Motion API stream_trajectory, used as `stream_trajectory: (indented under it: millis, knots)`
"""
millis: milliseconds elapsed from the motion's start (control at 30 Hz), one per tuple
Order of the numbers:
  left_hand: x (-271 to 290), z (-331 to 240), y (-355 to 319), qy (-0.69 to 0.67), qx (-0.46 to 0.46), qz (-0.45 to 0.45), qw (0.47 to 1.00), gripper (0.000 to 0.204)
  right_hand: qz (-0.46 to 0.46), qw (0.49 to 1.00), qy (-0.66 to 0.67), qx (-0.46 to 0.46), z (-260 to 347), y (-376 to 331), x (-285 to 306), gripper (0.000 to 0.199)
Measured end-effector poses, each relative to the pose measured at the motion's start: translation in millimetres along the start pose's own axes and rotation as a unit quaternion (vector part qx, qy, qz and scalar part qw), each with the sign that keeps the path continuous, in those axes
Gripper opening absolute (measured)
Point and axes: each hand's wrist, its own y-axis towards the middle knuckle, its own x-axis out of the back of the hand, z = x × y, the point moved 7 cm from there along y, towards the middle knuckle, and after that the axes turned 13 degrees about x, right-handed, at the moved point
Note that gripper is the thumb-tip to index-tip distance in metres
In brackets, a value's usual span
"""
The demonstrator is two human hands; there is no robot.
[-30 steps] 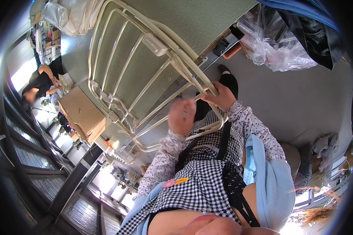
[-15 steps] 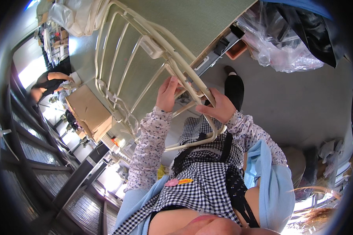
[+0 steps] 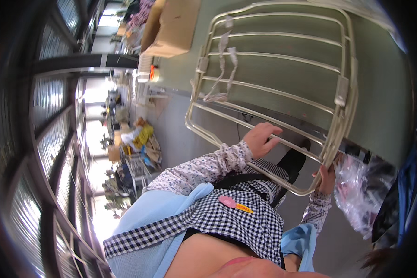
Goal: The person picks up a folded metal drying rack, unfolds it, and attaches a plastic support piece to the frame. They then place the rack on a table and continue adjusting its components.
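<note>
While the person in the checked apron (image 3: 238,229) stands at the table, the left hand (image 3: 262,140) hangs over the near part of a cream metal rack (image 3: 282,93), its fingers half curled beside a crossbar; whether they close on it, I cannot tell. Further right, the right hand (image 3: 327,180) is wrapped around the rack's side, next to its rounded near corner. The rack's side rails lead away from the apron, and its long axis seems to follow them, with the crossbars running left to right. Its far end reaches over the table; its near end juts past the edge toward the person, the right corner closer in than the left. A pale, crumpled strap (image 3: 233,58) dangles along its left side.

As for the room, tall windows (image 3: 55,88) between dark beams fill the far left. Next comes a heap of cloth (image 3: 144,136), partly yellow, on the grey floor (image 3: 171,123), then a cardboard box (image 3: 178,28) on the table's left end. The green table (image 3: 380,104) spreads rightward beneath the rack, and a clear plastic bag (image 3: 359,190) bulges below its right edge.
</note>
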Motion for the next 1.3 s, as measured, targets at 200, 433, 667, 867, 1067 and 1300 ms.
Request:
stream_trajectory:
  millis: [200,433,667,867,1067,1300]
  knots:
    - [76,138,-52,-0.012,0.148,-0.168,0.974,0.027,0.020,0.997,-0.011,-0.069,-29,4,33,0.061]
    - [157,344,-111,0.011,0.355,-0.325,0.877,0.034,-0.071,0.990,-0.016,-0.121,-48,11,63,0.052]
    - [116,505,-100,-0.181,0.454,-0.209,0.847,0.044,-0.016,0.976,-0.140,-0.167,-16,29,113,0.059]
    - [82,512,-60,-0.383,0.377,-0.083,0.839,0.037,-0.133,0.686,-0.688,0.195,80,12,-46,0.044]
    - [79,496,-55,-0.600,0.329,-0.023,0.729,0.035,0.235,0.688,-0.618,0.300,2,8,-410,0.041]
    - [88,493,-57,-0.699,0.305,0.037,0.646,0.037,0.508,0.644,-0.569,0.053,-108,-57,-558,0.038]
